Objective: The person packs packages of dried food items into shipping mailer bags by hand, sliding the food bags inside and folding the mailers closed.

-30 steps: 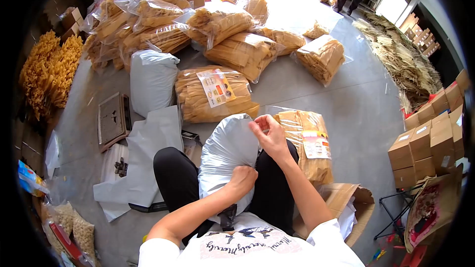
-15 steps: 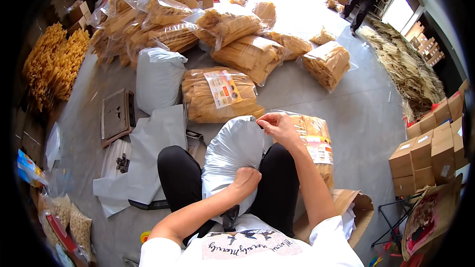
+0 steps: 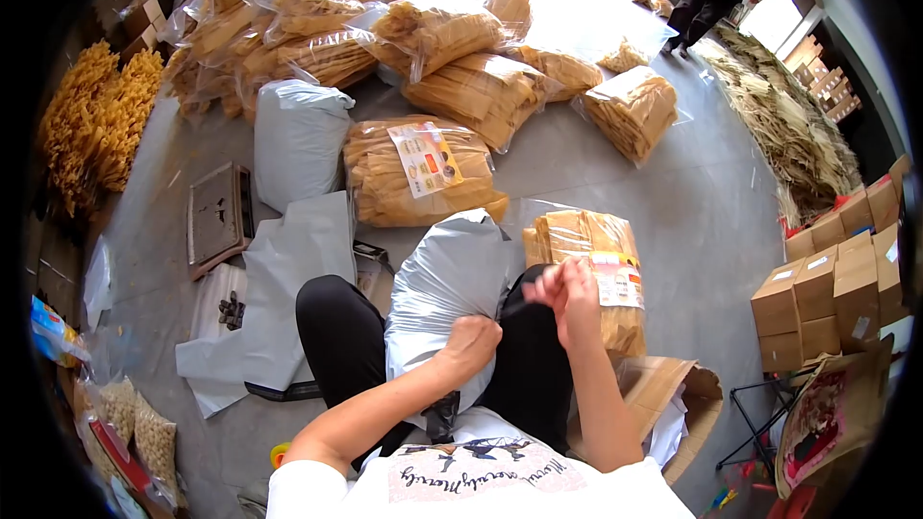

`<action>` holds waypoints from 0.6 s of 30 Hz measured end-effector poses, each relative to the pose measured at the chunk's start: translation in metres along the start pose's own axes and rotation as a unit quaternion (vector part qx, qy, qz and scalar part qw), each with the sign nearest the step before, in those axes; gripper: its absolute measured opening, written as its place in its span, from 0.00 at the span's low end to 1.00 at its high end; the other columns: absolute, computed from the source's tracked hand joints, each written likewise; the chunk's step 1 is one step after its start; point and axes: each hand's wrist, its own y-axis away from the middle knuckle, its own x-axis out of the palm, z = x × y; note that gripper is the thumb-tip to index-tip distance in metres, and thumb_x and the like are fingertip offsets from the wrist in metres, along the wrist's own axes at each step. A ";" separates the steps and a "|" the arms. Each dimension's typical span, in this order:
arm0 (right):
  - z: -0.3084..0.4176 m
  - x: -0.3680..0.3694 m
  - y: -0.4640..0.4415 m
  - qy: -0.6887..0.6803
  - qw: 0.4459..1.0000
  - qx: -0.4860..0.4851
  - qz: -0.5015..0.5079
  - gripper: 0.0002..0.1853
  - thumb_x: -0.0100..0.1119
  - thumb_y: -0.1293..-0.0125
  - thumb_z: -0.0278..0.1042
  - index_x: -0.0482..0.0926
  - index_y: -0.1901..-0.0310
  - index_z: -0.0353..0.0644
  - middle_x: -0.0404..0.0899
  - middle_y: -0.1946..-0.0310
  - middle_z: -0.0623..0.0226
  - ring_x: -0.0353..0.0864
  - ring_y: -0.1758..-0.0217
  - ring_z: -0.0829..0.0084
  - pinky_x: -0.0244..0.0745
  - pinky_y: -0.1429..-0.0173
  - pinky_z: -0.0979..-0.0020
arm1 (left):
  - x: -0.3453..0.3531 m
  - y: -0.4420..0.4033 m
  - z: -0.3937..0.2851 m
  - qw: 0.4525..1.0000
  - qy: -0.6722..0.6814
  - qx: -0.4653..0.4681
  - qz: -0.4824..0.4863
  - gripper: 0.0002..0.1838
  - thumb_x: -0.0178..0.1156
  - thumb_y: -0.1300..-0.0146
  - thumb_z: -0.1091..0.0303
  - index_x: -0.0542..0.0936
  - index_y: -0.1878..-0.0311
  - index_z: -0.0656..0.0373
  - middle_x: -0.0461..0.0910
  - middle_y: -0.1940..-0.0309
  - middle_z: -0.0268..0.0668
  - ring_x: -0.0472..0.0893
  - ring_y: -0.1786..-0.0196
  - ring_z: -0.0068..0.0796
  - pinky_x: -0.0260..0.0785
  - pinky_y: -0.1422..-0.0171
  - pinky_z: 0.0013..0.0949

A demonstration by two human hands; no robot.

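The right hand (image 3: 567, 300) has come away from the top corner of the plump, silvery-grey plastic bag (image 3: 435, 274), where it was half a second ago. It is now apart from the bag, beside the black-trousered right knee (image 3: 519, 327) and in front of the clear plastic packet of tan, flat strips (image 3: 575, 228). For the work in hand, this appears to leave the left hand (image 3: 471, 342) alone to steady the bag. The left grip is curled tight, clutching the bag's right edge; the right grip is blurred, so whether its fingertips meet cannot be told. The bag sits between the person's thighs, its long axis running forward from the lap, its rounded top pointing away and leaning slightly right.
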 end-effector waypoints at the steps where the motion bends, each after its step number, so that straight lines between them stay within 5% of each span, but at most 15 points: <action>1: 0.002 -0.001 0.011 0.176 0.984 0.001 -0.014 0.08 0.43 0.28 0.29 0.70 0.66 0.38 0.68 0.79 0.72 0.69 0.79 0.78 0.74 0.69 0.72 | -0.001 0.000 -0.001 1.000 0.000 -0.013 0.004 0.05 0.57 0.54 0.71 0.82 0.79 0.56 0.81 0.80 0.40 0.83 0.73 0.36 0.74 0.71 0.36; 2: 0.003 -0.004 0.018 0.346 0.938 0.001 -0.028 0.08 0.43 0.29 0.29 0.71 0.66 0.38 0.66 0.82 0.71 0.69 0.80 0.77 0.73 0.70 0.71 | -0.002 -0.002 -0.001 1.000 -0.001 -0.025 0.006 0.05 0.57 0.54 0.71 0.82 0.80 0.56 0.81 0.80 0.40 0.83 0.73 0.36 0.74 0.71 0.36; 3: 0.001 -0.003 0.020 0.518 0.849 -0.099 0.018 0.07 0.45 0.30 0.28 0.73 0.65 0.38 0.65 0.86 0.66 0.72 0.81 0.68 0.71 0.70 0.66 | -0.002 -0.004 -0.001 1.000 -0.001 -0.022 0.004 0.05 0.57 0.54 0.71 0.82 0.80 0.56 0.81 0.80 0.40 0.83 0.73 0.36 0.74 0.71 0.36; 4: 0.001 0.001 0.022 0.583 0.796 -0.160 0.042 0.08 0.49 0.31 0.31 0.72 0.62 0.35 0.71 0.80 0.64 0.72 0.78 0.66 0.69 0.68 0.65 | -0.001 -0.004 -0.001 1.000 -0.004 -0.020 -0.005 0.05 0.57 0.54 0.71 0.82 0.80 0.56 0.80 0.80 0.40 0.83 0.74 0.36 0.74 0.71 0.36; 6: 0.001 0.018 0.006 0.586 0.766 -0.263 0.021 0.08 0.53 0.34 0.33 0.75 0.63 0.36 0.77 0.64 0.50 0.78 0.67 0.50 0.72 0.62 0.57 | 0.001 -0.001 -0.003 1.000 -0.006 -0.009 -0.007 0.05 0.57 0.54 0.71 0.82 0.80 0.56 0.80 0.81 0.40 0.83 0.74 0.36 0.74 0.71 0.36; 8: 0.004 0.046 -0.007 0.572 0.794 -0.205 -0.020 0.10 0.54 0.35 0.35 0.75 0.63 0.36 0.74 0.55 0.46 0.79 0.61 0.49 0.73 0.59 0.56 | 0.002 -0.002 -0.002 1.000 -0.010 0.004 -0.012 0.05 0.58 0.54 0.71 0.81 0.81 0.55 0.80 0.81 0.39 0.82 0.75 0.36 0.73 0.72 0.35; 12: -0.007 0.039 -0.033 0.665 0.717 -0.210 -0.015 0.08 0.56 0.39 0.32 0.75 0.63 0.37 0.77 0.62 0.47 0.80 0.61 0.49 0.74 0.60 0.56 | 0.000 -0.001 -0.004 1.000 -0.011 0.012 -0.012 0.05 0.58 0.54 0.70 0.81 0.81 0.55 0.80 0.81 0.40 0.82 0.75 0.36 0.73 0.72 0.36; 15: -0.011 0.024 -0.024 0.703 0.677 -0.217 -0.037 0.05 0.59 0.45 0.27 0.76 0.67 0.38 0.79 0.77 0.52 0.81 0.68 0.51 0.74 0.62 0.54 | -0.002 -0.003 -0.009 1.000 -0.004 0.004 -0.022 0.05 0.58 0.55 0.70 0.81 0.81 0.55 0.80 0.81 0.39 0.82 0.75 0.35 0.73 0.73 0.36; 18: -0.011 0.006 -0.016 0.735 0.644 -0.191 -0.093 0.06 0.59 0.41 0.30 0.76 0.70 0.37 0.80 0.75 0.50 0.81 0.68 0.48 0.75 0.64 0.54 | 0.013 0.000 -0.022 1.000 -0.020 -0.001 0.009 0.04 0.58 0.56 0.70 0.81 0.82 0.55 0.79 0.82 0.38 0.82 0.76 0.34 0.72 0.74 0.36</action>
